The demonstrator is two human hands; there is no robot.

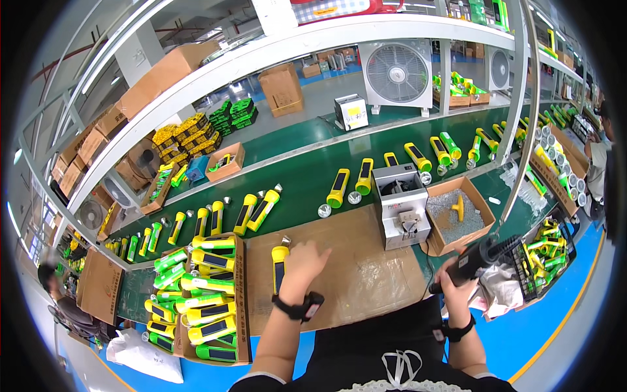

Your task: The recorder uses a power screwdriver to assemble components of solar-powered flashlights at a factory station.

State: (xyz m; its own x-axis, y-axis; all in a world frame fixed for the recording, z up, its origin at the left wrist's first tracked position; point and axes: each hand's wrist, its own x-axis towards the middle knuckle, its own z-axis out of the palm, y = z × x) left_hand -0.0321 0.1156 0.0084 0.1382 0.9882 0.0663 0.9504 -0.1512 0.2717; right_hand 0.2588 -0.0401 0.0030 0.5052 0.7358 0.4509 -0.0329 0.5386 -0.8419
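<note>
So, yellow flashlight (279, 262), dark panel (279, 277) up, just left of the left hand (309, 262); I can't tell that hand's closure or contact. Right hand (450, 282) wraps a black power tool (470, 262). Loaded carton (242, 297) farther left, grey machine (400, 208) between hands and beyond. Left palm hidden from me.

Big caged fan unit (397, 65) in the back, kinda hard to miss, with a beat-up brown carton (281, 90) off to its left. White shelf beam (366, 27) overhead, plump white sack (145, 356) lower left, blue floor (543, 320) with a yellow stripe.
</note>
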